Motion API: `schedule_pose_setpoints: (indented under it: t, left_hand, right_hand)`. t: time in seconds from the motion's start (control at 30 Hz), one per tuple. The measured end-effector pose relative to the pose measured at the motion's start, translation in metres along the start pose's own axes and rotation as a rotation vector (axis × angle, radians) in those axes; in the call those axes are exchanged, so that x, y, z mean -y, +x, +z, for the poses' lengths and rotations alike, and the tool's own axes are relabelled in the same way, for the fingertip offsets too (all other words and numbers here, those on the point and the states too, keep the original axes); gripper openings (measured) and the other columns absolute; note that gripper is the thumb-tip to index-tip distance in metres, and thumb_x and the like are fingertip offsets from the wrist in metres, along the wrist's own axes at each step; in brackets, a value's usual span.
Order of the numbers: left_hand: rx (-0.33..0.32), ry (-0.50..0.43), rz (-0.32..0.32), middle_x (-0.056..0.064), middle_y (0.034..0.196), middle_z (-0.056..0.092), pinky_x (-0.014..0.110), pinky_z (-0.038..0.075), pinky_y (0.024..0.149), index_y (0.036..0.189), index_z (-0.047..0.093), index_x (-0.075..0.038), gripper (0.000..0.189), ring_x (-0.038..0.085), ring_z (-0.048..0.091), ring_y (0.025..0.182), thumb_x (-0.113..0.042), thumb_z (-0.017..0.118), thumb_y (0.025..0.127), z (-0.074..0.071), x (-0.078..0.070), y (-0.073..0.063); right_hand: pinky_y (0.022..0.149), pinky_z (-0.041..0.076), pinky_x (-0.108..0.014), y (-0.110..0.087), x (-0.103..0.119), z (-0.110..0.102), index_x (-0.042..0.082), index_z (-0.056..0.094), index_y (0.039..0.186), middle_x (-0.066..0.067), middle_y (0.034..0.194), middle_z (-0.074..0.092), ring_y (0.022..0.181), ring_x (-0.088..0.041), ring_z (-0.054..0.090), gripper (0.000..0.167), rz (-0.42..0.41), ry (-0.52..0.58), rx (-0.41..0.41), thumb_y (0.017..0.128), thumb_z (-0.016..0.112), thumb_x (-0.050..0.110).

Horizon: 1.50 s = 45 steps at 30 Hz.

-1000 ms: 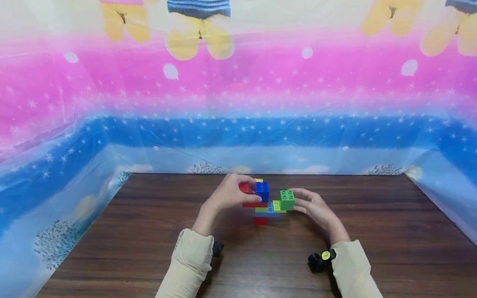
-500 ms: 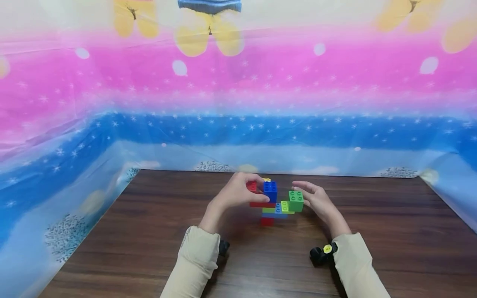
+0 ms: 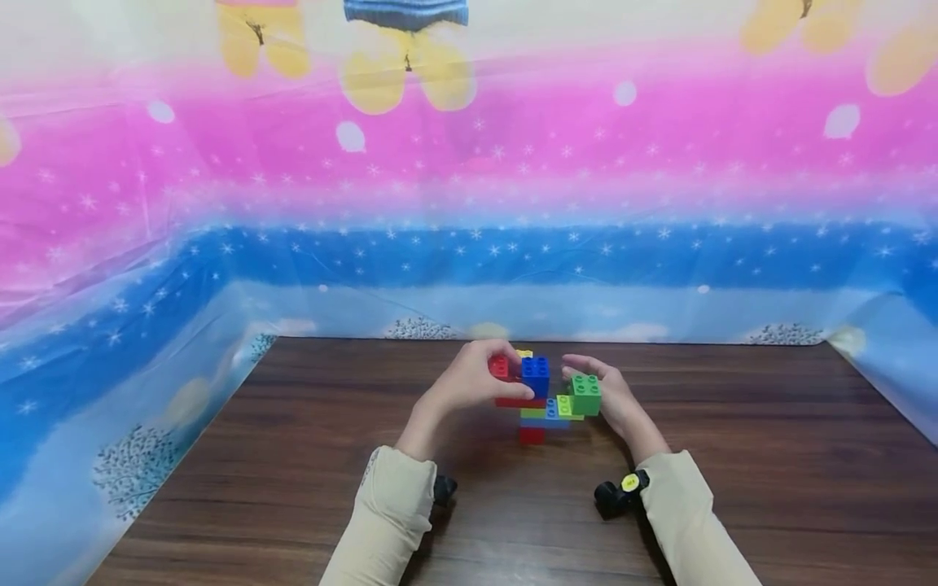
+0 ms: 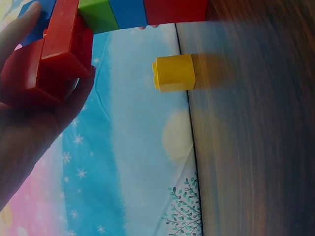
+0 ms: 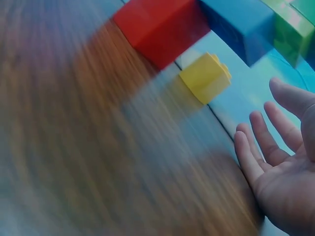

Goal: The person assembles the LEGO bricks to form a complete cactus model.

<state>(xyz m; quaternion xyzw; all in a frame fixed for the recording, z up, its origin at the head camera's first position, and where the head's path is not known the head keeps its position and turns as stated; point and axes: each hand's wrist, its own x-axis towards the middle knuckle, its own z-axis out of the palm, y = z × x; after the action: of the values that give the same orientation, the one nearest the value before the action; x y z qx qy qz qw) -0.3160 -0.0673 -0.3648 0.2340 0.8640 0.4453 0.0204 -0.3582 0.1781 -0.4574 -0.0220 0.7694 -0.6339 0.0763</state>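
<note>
A stepped build of toy building bricks rises from the table, with a red brick [image 3: 532,435] at its foot. Above come blue and lime layers, with a green brick [image 3: 585,395] at the right end. My left hand [image 3: 469,378] grips its upper left part, thumb on the blue brick [image 3: 536,377] and fingers around the red bricks [image 4: 61,39]. Behind the green brick, my right hand [image 3: 614,399] extends spread fingers, holding nothing; the right wrist view shows this hand [image 5: 280,167] apart from the build. A separate yellow brick [image 4: 176,73] stands on the table beyond.
The brown wood-grain table [image 3: 293,488] ends at a patterned cloth [image 3: 557,313] hung along its back and sides. A black wrist camera [image 3: 610,499] sits on the right wrist, another black wrist camera [image 3: 444,490] on the left.
My right hand has left the green brick's side and moved left behind it. My left hand keeps its grip on the build. The head view has shifted slightly.
</note>
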Motion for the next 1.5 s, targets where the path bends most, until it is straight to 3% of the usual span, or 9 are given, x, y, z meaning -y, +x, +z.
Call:
schedule_pose_setpoints:
  t: [0.37,0.5,0.6,0.77,1.0,1.1,1.3,1.37,1.5]
  left_hand:
    - [0.041,-0.032,0.034,0.010,0.117,0.064,0.036,0.056,0.089,0.118,0.059,-0.006,0.048,0.025,0.062,0.109,-0.021,0.082,0.078,-0.009,0.008,-0.005]
    - [0.055,-0.025,0.031,0.010,0.121,0.062,0.035,0.057,0.088,0.121,0.058,-0.007,0.051,0.025,0.060,0.110,-0.023,0.081,0.078,-0.011,0.011,-0.004]
    - [0.088,-0.036,0.023,0.009,0.114,0.064,0.033,0.058,0.081,0.114,0.060,-0.009,0.045,0.022,0.062,0.101,-0.024,0.081,0.078,-0.009,0.013,-0.002]
    - [0.148,-0.062,0.014,0.008,0.096,0.067,0.029,0.057,0.071,0.104,0.061,-0.010,0.037,0.017,0.064,0.083,-0.024,0.081,0.078,-0.007,0.016,-0.001]
    - [0.145,-0.057,0.020,0.006,0.084,0.066,0.028,0.055,0.067,0.099,0.060,-0.009,0.033,0.015,0.061,0.073,-0.022,0.082,0.078,-0.009,0.017,-0.001]
    - [0.141,-0.057,0.018,0.006,0.083,0.066,0.028,0.054,0.066,0.097,0.060,-0.009,0.032,0.015,0.060,0.072,-0.022,0.082,0.078,-0.011,0.017,-0.002]
    - [0.135,-0.066,0.010,0.006,0.091,0.067,0.028,0.055,0.070,0.096,0.060,-0.010,0.031,0.015,0.061,0.079,-0.022,0.081,0.078,-0.015,0.016,-0.004]
    - [0.135,-0.068,0.012,0.006,0.091,0.067,0.028,0.055,0.070,0.096,0.060,-0.010,0.030,0.015,0.061,0.079,-0.022,0.081,0.078,-0.016,0.016,-0.004]
    - [0.140,-0.070,0.023,0.006,0.091,0.066,0.028,0.054,0.070,0.095,0.059,-0.010,0.030,0.015,0.059,0.079,-0.023,0.081,0.079,-0.019,0.018,-0.005]
  right_hand:
    - [0.077,0.056,-0.018,0.005,-0.002,0.013,0.010,0.052,0.138,-0.019,0.146,0.047,0.122,-0.032,0.058,0.056,-0.050,0.015,-0.050,0.093,0.064,0.041]
    - [0.091,0.055,-0.026,0.004,0.004,0.017,0.009,0.052,0.138,-0.021,0.146,0.046,0.126,-0.036,0.056,0.055,-0.079,-0.010,-0.046,0.094,0.063,0.039]
    - [0.101,0.051,-0.036,-0.004,0.014,0.020,0.006,0.048,0.141,-0.022,0.147,0.045,0.130,-0.040,0.052,0.053,-0.077,-0.009,-0.012,0.097,0.059,0.033]
    - [0.106,0.047,-0.044,-0.019,0.029,0.027,-0.001,0.042,0.143,-0.025,0.148,0.042,0.132,-0.043,0.049,0.053,-0.095,-0.029,0.028,0.100,0.055,0.027]
    - [0.110,0.041,-0.050,-0.019,0.035,0.034,-0.007,0.040,0.141,-0.029,0.146,0.041,0.134,-0.045,0.044,0.048,-0.167,-0.081,0.059,0.101,0.051,0.017]
    - [0.107,0.045,-0.047,-0.015,0.032,0.034,-0.009,0.040,0.140,-0.032,0.146,0.040,0.132,-0.044,0.046,0.051,-0.218,-0.100,0.081,0.100,0.052,0.020]
    - [0.088,0.051,-0.021,0.004,0.019,0.033,-0.002,0.044,0.141,-0.027,0.143,0.046,0.116,-0.022,0.058,0.057,-0.232,-0.082,0.092,0.097,0.060,0.029]
    - [0.089,0.052,-0.025,0.010,0.016,0.034,0.001,0.042,0.144,-0.026,0.146,0.044,0.120,-0.027,0.056,0.059,-0.231,-0.085,0.102,0.096,0.060,0.030]
    - [0.103,0.048,-0.047,0.022,0.015,0.037,0.006,0.036,0.148,-0.024,0.152,0.037,0.137,-0.044,0.040,0.060,-0.218,-0.133,0.113,0.096,0.057,0.025]
